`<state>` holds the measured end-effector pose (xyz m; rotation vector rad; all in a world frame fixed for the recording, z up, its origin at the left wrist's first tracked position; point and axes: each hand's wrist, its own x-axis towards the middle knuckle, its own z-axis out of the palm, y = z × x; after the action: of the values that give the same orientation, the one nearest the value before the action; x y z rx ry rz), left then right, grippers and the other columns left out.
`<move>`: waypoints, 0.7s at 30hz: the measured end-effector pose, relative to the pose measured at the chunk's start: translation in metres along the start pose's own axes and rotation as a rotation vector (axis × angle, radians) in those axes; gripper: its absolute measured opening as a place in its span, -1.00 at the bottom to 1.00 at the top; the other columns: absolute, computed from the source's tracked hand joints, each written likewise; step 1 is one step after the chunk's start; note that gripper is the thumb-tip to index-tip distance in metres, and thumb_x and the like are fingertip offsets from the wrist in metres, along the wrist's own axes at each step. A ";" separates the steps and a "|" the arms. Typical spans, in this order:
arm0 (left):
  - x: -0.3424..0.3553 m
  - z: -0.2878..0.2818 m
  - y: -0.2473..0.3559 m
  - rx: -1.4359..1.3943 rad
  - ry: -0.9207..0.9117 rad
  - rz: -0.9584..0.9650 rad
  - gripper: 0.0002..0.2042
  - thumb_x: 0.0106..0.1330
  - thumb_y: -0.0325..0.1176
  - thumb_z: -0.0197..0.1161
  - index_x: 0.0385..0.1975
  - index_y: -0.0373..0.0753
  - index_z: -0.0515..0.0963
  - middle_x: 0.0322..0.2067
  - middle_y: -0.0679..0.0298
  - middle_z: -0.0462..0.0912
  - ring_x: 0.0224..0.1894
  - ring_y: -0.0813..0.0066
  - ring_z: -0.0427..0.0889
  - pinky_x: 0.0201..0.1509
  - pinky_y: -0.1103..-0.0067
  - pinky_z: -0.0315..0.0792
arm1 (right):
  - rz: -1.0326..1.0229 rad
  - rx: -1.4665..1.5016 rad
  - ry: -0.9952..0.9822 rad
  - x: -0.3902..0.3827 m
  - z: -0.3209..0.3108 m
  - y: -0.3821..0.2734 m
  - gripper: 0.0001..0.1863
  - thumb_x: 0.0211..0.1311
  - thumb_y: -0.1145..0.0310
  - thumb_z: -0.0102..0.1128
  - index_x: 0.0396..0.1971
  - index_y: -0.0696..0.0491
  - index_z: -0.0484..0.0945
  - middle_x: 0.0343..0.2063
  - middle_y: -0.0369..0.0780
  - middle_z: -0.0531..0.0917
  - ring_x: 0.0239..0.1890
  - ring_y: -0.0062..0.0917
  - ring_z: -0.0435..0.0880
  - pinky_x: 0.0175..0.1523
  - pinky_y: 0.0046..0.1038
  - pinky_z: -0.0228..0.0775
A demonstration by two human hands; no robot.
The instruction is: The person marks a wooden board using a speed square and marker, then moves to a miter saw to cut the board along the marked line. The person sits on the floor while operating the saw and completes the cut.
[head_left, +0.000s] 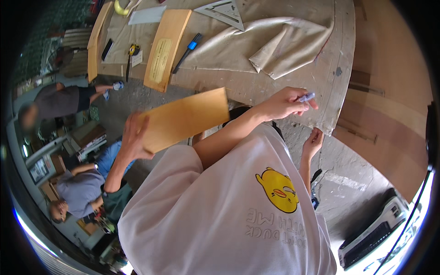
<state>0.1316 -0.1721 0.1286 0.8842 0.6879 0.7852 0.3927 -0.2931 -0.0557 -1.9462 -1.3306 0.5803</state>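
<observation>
Gripping a purple pen (306,97), left fingers (298,109) (right fingers (316,133) at table corner (324,120), grip unclear).

Examiner: Where is the view taken from?
Inspector: A single wide fisheye, worn on the head, the left one of a side-by-side pair. It looks steeply down over the wearer's white shirt (201,220), which lies closest and fills the lower middle.
Examiner: Facing and reach?
Inspector: Down and forward, onto the table (270,89) at close range across the upper part. Coverage extends to the floor (341,181) and, farther off at left, a person in a grey shirt (82,192). Straight edges bow toward the dark rim.
</observation>
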 end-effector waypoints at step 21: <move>-0.110 -0.129 -0.063 0.422 1.126 0.113 -0.72 0.39 -0.22 0.13 -0.18 -0.33 0.58 -0.50 0.13 0.58 -0.44 0.39 0.56 -0.35 0.50 0.40 | -0.091 -0.570 -0.370 0.137 0.133 -0.084 -0.64 0.18 0.08 0.10 -0.11 -0.05 0.55 -0.19 -0.13 0.68 -0.12 -0.25 0.66 0.08 -0.11 0.34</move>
<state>-0.0099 -0.2362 0.0361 0.8086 1.8530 1.2648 0.2994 -0.1078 -0.0760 -2.2774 -1.9748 0.5780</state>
